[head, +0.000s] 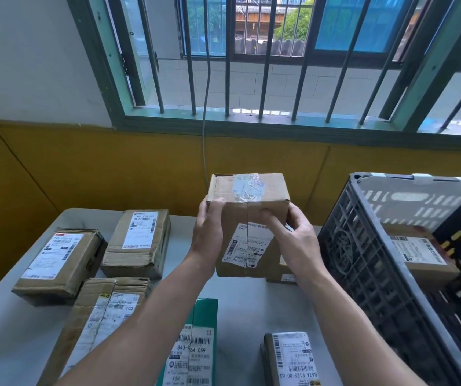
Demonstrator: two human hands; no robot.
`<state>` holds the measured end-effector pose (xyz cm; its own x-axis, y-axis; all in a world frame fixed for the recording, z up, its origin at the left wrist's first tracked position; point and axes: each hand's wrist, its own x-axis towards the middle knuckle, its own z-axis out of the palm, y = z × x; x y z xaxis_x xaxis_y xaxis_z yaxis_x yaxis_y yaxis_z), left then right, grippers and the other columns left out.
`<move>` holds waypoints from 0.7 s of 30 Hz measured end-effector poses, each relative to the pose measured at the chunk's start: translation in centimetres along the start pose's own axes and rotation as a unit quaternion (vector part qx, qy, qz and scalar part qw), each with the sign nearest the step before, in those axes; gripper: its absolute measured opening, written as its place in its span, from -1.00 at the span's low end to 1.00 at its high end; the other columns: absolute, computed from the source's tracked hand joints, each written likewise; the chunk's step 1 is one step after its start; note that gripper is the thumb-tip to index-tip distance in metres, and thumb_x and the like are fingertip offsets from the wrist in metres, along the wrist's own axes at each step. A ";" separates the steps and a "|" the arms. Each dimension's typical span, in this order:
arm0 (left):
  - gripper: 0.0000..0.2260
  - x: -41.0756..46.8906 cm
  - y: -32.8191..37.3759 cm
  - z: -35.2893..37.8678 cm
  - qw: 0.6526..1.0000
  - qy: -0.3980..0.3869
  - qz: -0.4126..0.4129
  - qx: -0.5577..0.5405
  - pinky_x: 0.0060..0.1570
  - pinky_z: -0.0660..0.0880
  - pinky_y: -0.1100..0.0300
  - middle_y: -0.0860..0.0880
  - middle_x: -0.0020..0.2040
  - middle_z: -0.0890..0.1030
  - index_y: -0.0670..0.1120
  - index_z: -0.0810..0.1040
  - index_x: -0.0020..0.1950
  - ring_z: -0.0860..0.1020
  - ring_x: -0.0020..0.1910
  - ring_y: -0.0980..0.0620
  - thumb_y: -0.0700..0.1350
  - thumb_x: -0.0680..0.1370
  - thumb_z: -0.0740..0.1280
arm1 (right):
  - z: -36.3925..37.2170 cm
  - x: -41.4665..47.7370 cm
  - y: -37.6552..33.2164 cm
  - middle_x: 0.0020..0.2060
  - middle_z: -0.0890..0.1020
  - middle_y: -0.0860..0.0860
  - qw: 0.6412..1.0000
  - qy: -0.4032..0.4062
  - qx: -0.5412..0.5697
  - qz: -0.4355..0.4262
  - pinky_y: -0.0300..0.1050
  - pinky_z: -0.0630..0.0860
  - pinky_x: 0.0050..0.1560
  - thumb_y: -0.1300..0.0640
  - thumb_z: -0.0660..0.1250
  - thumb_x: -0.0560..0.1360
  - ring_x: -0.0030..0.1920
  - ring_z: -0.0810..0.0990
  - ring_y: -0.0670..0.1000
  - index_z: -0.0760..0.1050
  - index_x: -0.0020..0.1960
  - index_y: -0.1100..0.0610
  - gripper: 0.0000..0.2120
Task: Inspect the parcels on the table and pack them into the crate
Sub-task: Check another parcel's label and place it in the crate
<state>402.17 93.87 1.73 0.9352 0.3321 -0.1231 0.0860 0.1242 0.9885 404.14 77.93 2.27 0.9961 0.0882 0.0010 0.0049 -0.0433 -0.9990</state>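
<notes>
We see the fingers of the left hand curled round the left edge of a box, with the thumb on its near face. The right hand grips the right side, and its thumb presses on the white label. The brown box is held up in the centre of the frame, above the counter, and has clear tape across its top.

Just right of it stands the black slotted crate, filling the right of the frame. A labelled parcel lies inside it. Low behind the held box, a hidden parcel shows only a corner.

At left on the counter lie three brown cartons: a flat carton at the far left, a wrinkled carton beside it, and a long carton nearer us. At the bottom centre lies a green packet, with a small packet to its right. A barred window above a yellow wall panel fills the top of the frame.
</notes>
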 end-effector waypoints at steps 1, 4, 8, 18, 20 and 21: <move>-0.43 0.0 0.1 0.0 1.000 -0.001 -0.002 0.000 -0.17 0.56 0.17 0.10 0.01 0.71 0.16 0.44 0.41 0.69 0.01 0.08 0.36 0.48 0.12 | 0.1 -0.1 -0.3 0.07 0.72 -0.10 1.000 0.000 -0.005 0.002 -0.05 0.66 0.02 -0.14 0.44 0.52 0.06 0.70 -0.05 0.53 0.33 -0.10 -0.59; -0.53 0.0 0.1 -0.1 1.000 0.003 -0.015 -0.011 -0.37 0.57 0.33 0.14 -0.07 0.72 0.16 0.42 0.41 0.70 -0.11 0.17 0.35 0.60 0.12 | 0.2 -0.3 -0.9 0.13 0.70 -0.08 1.000 0.007 -0.024 0.000 -0.13 0.61 0.00 -0.28 0.31 0.53 0.11 0.68 -0.04 0.50 0.39 -0.06 -0.49; -0.51 -0.3 0.1 -0.4 1.000 0.013 -0.010 -0.016 -0.35 0.58 0.29 0.08 -0.07 0.72 0.10 0.43 0.43 0.70 -0.13 0.15 0.25 0.56 0.15 | 0.1 -0.1 -0.9 0.10 0.71 -0.07 1.000 0.003 -0.010 0.005 -0.15 0.60 -0.02 -0.10 0.30 0.61 0.09 0.68 -0.04 0.55 0.33 -0.03 -0.67; -0.42 -0.5 0.6 -0.4 1.000 0.008 0.000 -0.027 -0.17 0.60 0.22 0.03 0.24 0.64 0.17 0.33 0.53 0.63 0.14 0.05 0.21 0.50 0.19 | 0.1 0.4 0.0 -0.11 0.74 -0.21 1.000 -0.013 0.020 0.019 -0.45 0.53 -0.31 -0.06 0.13 0.70 -0.13 0.69 -0.28 0.53 0.35 -0.01 -0.68; -0.51 -0.4 0.6 -0.3 0.999 0.013 -0.002 -0.033 -0.11 0.59 0.18 0.02 0.26 0.64 0.18 0.32 0.54 0.63 0.16 0.03 0.19 0.61 0.19 | 0.1 0.4 0.1 -0.11 0.73 -0.27 0.999 -0.017 0.020 0.023 -0.46 0.53 -0.28 -0.05 0.10 0.72 -0.12 0.68 -0.31 0.53 0.31 -0.06 -0.70; -0.56 -0.3 0.6 -0.3 0.999 0.017 -0.005 -0.036 -0.10 0.60 0.16 0.02 0.25 0.64 0.18 0.32 0.53 0.64 0.16 0.01 0.19 0.65 0.18 | 0.1 0.4 0.1 -0.12 0.72 -0.32 0.999 -0.018 0.022 0.024 -0.48 0.52 -0.27 -0.03 0.07 0.73 -0.11 0.67 -0.33 0.53 0.26 -0.10 -0.72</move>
<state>401.80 94.14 2.32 0.9219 0.3622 -0.1375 0.0693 0.1949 0.9784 404.54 78.05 2.12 0.9913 0.1221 -0.0481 -0.0478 -0.0055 -0.9988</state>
